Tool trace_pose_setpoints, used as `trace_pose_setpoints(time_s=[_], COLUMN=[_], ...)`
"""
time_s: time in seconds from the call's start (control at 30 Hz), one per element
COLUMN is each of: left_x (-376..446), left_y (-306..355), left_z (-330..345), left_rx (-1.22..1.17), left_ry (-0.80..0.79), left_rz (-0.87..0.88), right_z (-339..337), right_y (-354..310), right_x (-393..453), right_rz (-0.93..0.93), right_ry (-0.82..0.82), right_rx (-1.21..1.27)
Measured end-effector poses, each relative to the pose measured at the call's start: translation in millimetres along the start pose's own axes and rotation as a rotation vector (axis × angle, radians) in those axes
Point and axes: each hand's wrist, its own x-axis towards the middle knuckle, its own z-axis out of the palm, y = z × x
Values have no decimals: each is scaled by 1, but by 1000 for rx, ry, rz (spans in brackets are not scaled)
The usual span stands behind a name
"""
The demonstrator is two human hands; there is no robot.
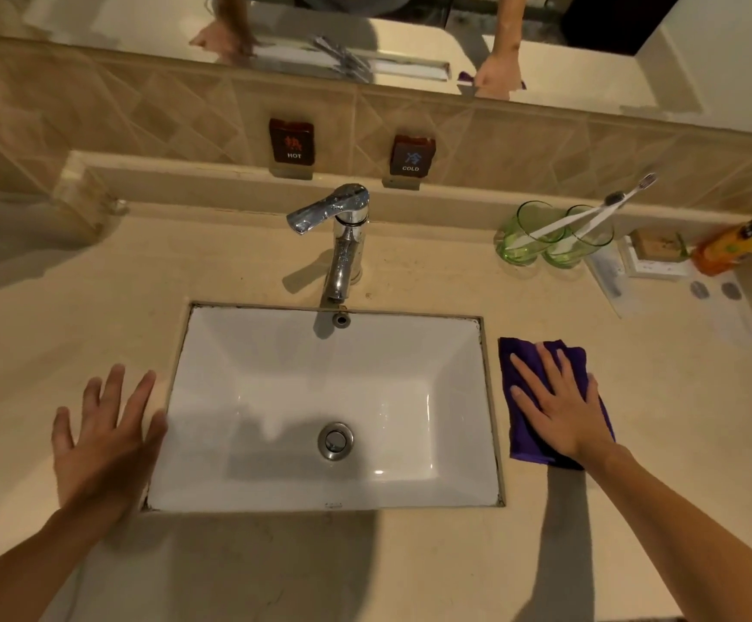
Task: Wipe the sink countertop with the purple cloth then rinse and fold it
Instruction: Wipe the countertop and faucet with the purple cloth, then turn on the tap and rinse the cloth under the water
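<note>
My right hand (560, 408) is pressing flat, fingers spread, on the purple cloth (527, 435) lying on the desk (661, 419) right of the sink (320, 397). My left hand (105, 437) is spreading open beside the sink's left rim, holding nothing.

Sink (248, 379) at frame centre, faucet (343, 235) behind it — cloth (522, 365) on tabletop (410, 567) right of sink; glasses (540, 240) upper right.

Bathroom: sink (239, 379), mirror (141, 24), toothbrushes (589, 215).
</note>
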Motion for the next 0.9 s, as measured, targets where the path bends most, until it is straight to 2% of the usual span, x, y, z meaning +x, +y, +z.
trace_pose_setpoints(time_s=[0.13, 0.33, 0.43, 0.57, 0.7, 0.9], left_x=[3, 18, 28, 44, 49, 10], left_y=[-6, -11, -23, -25, -35, -6], left_z=[-1, -20, -39, -68, -74, -71], left_rx=[-4, -71, -69, -189, -356, -460], left_ry=[-21, -290, -405, -490, -360, -6], left_rz=[18, 54, 88, 84, -2, 89], right_z=[-22, -61, -77, -97, -105, -84], right_y=[-17, -53, -71, -95, -123, -180], right_x=[-5, -10, -8, -17, -30, -52], right_rz=[113, 225, 281, 311, 221, 114], right_ry=[-152, -275, -269, -197, -41, 62], right_rx=[-78, -117, -73, 24, 91, 153])
